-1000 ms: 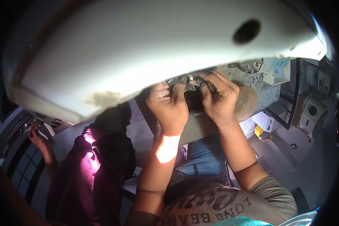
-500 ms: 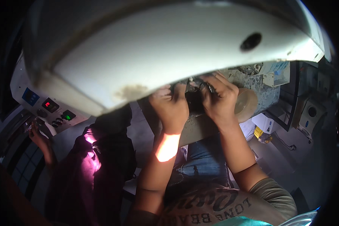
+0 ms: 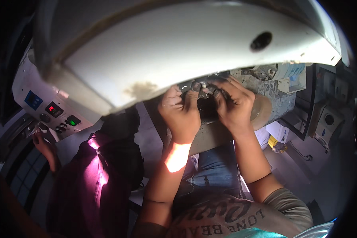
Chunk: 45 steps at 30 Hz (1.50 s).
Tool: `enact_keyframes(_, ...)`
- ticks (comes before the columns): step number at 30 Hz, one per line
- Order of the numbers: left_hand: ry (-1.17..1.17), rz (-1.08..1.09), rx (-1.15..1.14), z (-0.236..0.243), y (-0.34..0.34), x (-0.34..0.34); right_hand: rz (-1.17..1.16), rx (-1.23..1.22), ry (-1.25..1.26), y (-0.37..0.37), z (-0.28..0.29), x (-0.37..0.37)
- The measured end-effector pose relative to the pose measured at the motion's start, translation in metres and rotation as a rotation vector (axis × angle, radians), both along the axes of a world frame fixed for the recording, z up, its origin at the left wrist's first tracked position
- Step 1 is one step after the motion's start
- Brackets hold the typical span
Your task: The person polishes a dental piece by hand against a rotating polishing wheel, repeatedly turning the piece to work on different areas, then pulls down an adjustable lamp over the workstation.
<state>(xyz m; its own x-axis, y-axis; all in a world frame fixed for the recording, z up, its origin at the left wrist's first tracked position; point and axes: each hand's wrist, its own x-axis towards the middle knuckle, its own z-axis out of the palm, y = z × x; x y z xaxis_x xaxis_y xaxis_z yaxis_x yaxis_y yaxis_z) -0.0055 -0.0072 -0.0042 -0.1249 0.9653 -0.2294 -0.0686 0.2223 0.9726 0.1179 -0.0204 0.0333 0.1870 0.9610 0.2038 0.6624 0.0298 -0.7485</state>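
My left hand (image 3: 180,115) and my right hand (image 3: 236,107) are raised close together just under the edge of a white hood. Between my fingertips is a dark, glossy piece (image 3: 204,104) with small pale and shiny bits on it; its kind cannot be made out. My left thumb and curled fingers press on its left side. On the right, my other fingers bend around its edge. The hood hides part of its far side.
The large white hood (image 3: 178,51) covers the upper view. A beige round bowl-like piece (image 3: 262,109) and a mottled grey surface (image 3: 279,99) lie right of my hand. At left, another person's hand (image 3: 43,144) is near a control panel (image 3: 73,133). A yellow item (image 3: 277,144) sits lower right.
The hood's edge appears slightly higher, so more of the dark glossy piece shows between my hands. My fingers have shifted a little on it.
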Motion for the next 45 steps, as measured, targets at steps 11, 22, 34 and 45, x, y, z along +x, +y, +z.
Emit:
enact_keyframes(11, -0.093, -0.032, 0.017, 0.01, 0.001, 0.0, 0.026, 0.05, -0.012, -0.002, -0.006, 0.001)
enact_keyframes(22, -0.148, -0.004, -0.082, 0.013, 0.002, 0.001, 0.023, -0.001, -0.072, 0.002, -0.005, 0.002)
enact_keyframes(34, -0.019, 0.051, 0.241, 0.021, -0.023, -0.017, 0.148, -0.332, -0.026, -0.036, 0.014, 0.003)
enact_keyframes(45, -0.048, 0.072, 0.358, 0.047, -0.041, -0.023, 0.498, -0.549, -0.427, -0.11, 0.024, -0.009)
